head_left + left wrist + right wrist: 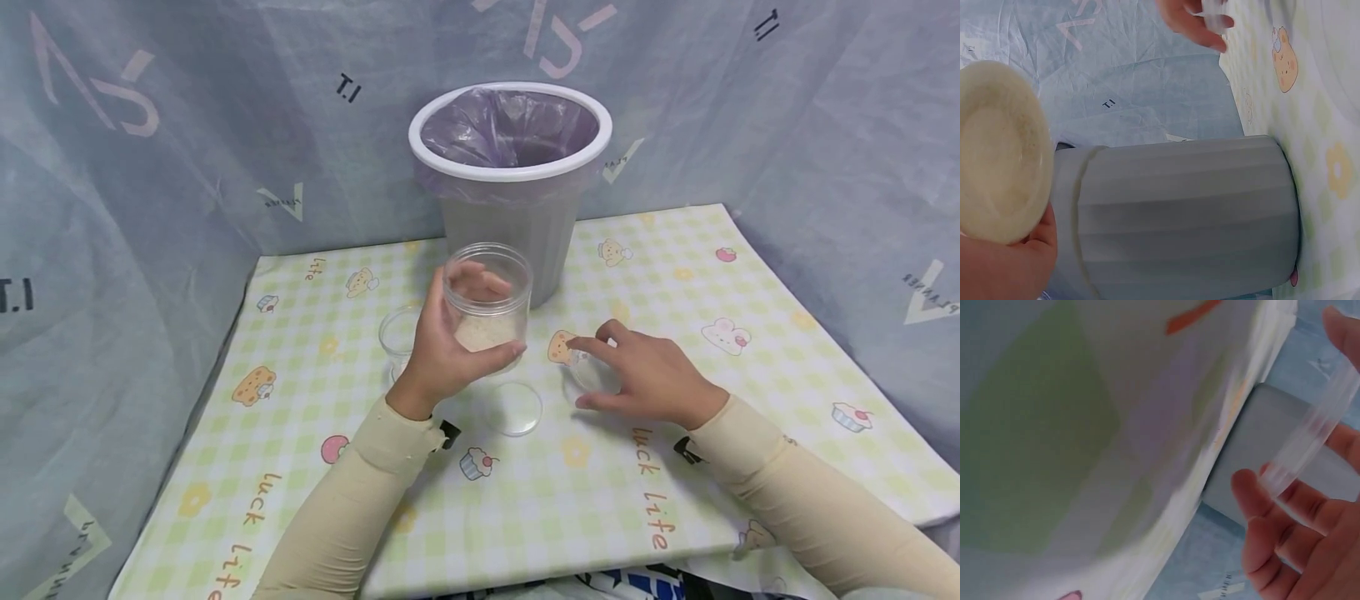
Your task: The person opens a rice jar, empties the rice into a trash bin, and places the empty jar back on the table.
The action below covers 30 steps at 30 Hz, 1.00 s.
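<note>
My left hand (450, 354) grips a clear plastic jar (487, 321) above the table, its open mouth facing up. Pale, whitish grains or powder sit in its lower part. The left wrist view shows the jar's round base (1000, 156), with fingers (1041, 237) curled about its side. To the right, my right hand (648, 375) holds a round clear lid (1310, 434) by the edge, between thumb and fingers. Another clear lid (513, 409) lies on the cloth below the jar. Partly hidden behind the left hand stands a second clear jar (393, 333).
A grey trash bin (506, 225) with a white rim (510, 173) and purple liner (465, 125) stands at the back, right behind the held jar. A green-checked cloth (675, 292) covers the table. Grey-blue fabric (225, 108) hangs around the back and sides.
</note>
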{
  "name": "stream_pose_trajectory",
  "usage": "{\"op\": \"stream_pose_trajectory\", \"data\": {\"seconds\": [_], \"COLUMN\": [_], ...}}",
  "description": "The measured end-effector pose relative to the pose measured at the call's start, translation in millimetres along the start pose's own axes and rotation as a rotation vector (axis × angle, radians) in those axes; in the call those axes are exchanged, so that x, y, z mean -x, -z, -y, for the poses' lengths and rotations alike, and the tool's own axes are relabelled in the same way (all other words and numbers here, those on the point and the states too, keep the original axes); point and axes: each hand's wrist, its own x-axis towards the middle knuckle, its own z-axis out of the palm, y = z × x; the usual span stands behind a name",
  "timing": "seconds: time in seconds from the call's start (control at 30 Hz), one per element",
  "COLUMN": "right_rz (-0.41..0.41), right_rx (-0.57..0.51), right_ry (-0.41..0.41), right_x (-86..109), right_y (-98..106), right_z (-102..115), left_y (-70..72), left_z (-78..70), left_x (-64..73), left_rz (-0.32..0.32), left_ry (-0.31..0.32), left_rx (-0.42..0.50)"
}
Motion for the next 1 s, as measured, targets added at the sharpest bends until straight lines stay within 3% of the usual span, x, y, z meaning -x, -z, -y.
{"op": "stream_pose_trajectory", "data": {"seconds": [0.3,1.0], "right_rz": [0.089,0.186], "right_rx": [0.016,0.025], "right_ry": [-0.043,-0.090], "right_x": [3.3,3.1], "right_y": [-11.2,-13.4], "right_z": [-6.5,-7.6], "left_y": [-0.7,-1.5], "left_z": [1.2,-0.7], "left_x": [2.4,1.5], "left_rz": [-0.011,0.005], "left_ry": [-0.013,0.007], "left_rx": [-0.010,-0.019]}}
